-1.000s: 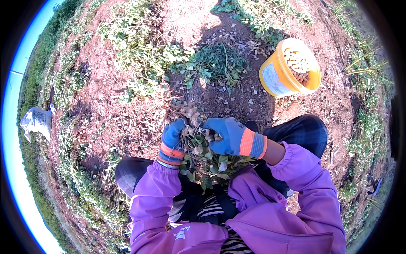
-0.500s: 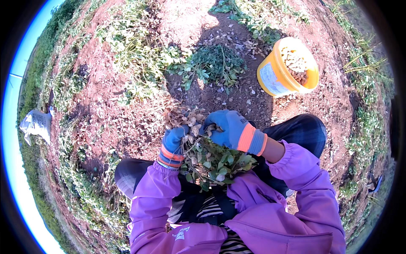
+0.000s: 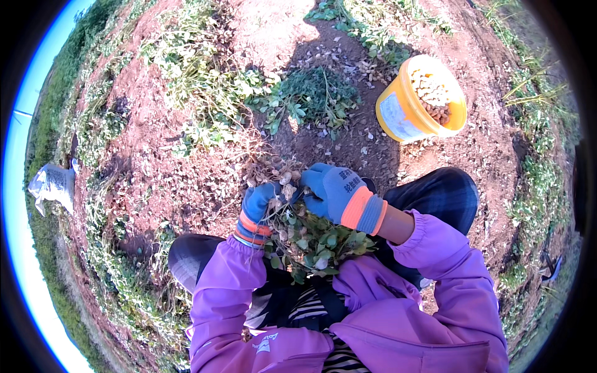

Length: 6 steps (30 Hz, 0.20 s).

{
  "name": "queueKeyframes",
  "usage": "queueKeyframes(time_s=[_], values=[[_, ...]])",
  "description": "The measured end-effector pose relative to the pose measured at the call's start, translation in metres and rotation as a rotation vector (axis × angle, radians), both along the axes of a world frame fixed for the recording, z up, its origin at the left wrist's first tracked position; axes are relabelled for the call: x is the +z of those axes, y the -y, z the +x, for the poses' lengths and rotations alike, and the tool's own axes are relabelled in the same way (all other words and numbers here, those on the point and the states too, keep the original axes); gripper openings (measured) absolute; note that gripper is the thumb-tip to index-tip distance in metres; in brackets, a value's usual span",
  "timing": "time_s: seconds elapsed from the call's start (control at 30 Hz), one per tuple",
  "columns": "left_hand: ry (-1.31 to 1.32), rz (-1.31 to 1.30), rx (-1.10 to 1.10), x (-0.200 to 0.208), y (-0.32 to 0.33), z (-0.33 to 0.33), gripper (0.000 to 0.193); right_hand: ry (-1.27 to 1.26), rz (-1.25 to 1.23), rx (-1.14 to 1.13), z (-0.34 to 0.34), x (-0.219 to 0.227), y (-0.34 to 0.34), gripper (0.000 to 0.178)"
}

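Over my lap lies an uprooted peanut plant (image 3: pixel 320 245), its green leaves toward me and its roots with pale pods pointing away. My left hand (image 3: pixel 255 210), in a blue glove with an orange and grey cuff, is closed round the stems just below the pods. Curled at the right side of the pod cluster (image 3: pixel 281 176) is my right hand (image 3: pixel 336 189), gloved alike. Its fingers are closed on peanuts, with the fingertips partly hidden behind the glove's back. Ahead to the right, a tilted yellow bucket (image 3: pixel 390 119) holds many picked peanuts.
Pulled peanut plants (image 3: pixel 199 74) lie in a row ahead on the left. A darker green heap of plants (image 3: pixel 320 93) is straight ahead on reddish soil. A white sack (image 3: pixel 55 185) stands far left. Green weeds (image 3: pixel 535 93) line the right side.
My right hand has turned and shifted slightly nearer the pod cluster, its back now facing up more. The pods that showed in its palm are hidden now. My left hand keeps its hold.
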<state>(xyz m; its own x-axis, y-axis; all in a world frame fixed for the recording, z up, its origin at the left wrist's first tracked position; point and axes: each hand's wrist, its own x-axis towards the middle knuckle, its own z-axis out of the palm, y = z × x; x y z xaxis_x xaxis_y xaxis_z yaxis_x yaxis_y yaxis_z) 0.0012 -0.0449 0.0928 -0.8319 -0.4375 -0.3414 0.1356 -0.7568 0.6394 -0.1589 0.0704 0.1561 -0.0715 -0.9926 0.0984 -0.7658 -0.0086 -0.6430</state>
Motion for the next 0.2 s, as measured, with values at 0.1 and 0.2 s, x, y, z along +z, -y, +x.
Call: queueKeyframes(time_s=[0.1, 0.2], values=[[0.136, -0.058, -0.032, 0.006, -0.002, -0.005, 0.033, -0.1, 0.127, 0.026, -0.002, 0.009, -0.004, 0.026], [-0.005, -0.102, -0.063, 0.0, 0.002, -0.001, 0.047, -0.15, 0.113, 0.05, -0.003, 0.017, -0.006, 0.034]])
